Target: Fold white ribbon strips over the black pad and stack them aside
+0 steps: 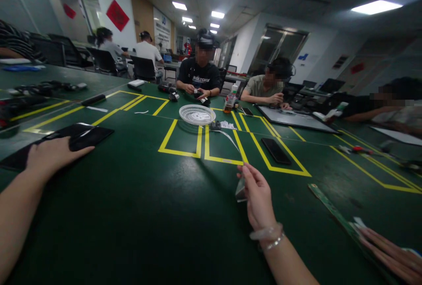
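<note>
left hand flat, fingers together, pressing down on a dark slab just ahead of it, probably to pin it. right hand pinched shut on a clear film strip running away from the fingertips toward the white basket, held taut-ish off the green table.

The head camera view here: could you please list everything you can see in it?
table: one, dark green with yellow marked boxes, fills the foreground
basket: one, white, round, at table centre
phone: one, black, flat inside a yellow box
bottle: one, clear with amber liquid, beyond the basket
tray: one, grey, far right
black sheet: one, at left edge
people: five or more, seated at the far side
left hand: one, flat on the black sheet
right hand: one, bracelet at wrist, pinching a clear film
</note>
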{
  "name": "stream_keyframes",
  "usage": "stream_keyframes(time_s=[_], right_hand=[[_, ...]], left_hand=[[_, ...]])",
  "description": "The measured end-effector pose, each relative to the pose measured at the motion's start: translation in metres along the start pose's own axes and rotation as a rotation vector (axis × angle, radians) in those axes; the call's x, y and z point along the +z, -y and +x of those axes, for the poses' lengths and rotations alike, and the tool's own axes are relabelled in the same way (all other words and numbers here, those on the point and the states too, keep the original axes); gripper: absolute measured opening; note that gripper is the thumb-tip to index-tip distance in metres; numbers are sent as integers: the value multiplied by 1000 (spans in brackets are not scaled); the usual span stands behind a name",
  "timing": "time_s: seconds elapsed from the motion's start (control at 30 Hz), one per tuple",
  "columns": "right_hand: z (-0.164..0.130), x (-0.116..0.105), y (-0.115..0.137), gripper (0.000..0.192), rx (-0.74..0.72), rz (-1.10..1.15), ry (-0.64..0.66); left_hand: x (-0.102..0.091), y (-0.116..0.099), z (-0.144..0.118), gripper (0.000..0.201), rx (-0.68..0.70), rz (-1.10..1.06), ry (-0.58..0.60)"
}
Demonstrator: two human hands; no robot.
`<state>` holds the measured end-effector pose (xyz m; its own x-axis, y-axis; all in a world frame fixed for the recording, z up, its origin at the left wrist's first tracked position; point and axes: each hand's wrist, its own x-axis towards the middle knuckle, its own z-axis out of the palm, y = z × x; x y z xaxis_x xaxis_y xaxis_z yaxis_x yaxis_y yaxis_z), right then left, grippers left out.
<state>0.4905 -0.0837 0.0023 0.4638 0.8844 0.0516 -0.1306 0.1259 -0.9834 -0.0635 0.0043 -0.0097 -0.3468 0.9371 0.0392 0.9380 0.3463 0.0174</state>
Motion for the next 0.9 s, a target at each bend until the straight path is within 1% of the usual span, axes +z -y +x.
stream_keyframes(time_s=[0.1,0.17,0.2,0.27,0.3,0.37,0.47,0.53,0.57,0.63,0.77,0.83,0.9], right_hand=[[2,-2,-2,49,71,71,1],[4,-4,-2,47,105,94,13],[4,-4,-2,46,121,98,19],[5,-5,-2,45,149,108,26],[5,-5,-1,44,158,116,23],[6,-5,0,44,159,136,8],[5,-5,1,44,117,141,-1],[3,-4,1,45,77,118,14],[1,-2,2,46,59,98,35],[-4,1,2,48,26,49,104],[-12,7,1,40,-73,-84,306],[-15,9,-1,33,-159,-222,408],[-18,8,-4,26,-284,-412,504]], left_hand=[[1,-6,4,96,53,-33,-19],[-1,-22,3,101,136,-84,-73],[-3,-36,0,100,217,-112,-113],[-7,-70,-13,90,448,-169,-184],[-10,-89,-23,82,583,-198,-194],[-15,-128,-51,69,806,-267,-147],[-20,-177,-101,67,1025,-350,-33],[-19,-198,-130,69,1146,-377,19],[-16,-206,-141,70,1193,-385,26],[-9,-217,-154,75,1254,-389,18],[9,-226,-159,79,1307,-363,-22],[13,-225,-160,76,1354,-354,-99],[11,-222,-166,58,1484,-359,-215]])
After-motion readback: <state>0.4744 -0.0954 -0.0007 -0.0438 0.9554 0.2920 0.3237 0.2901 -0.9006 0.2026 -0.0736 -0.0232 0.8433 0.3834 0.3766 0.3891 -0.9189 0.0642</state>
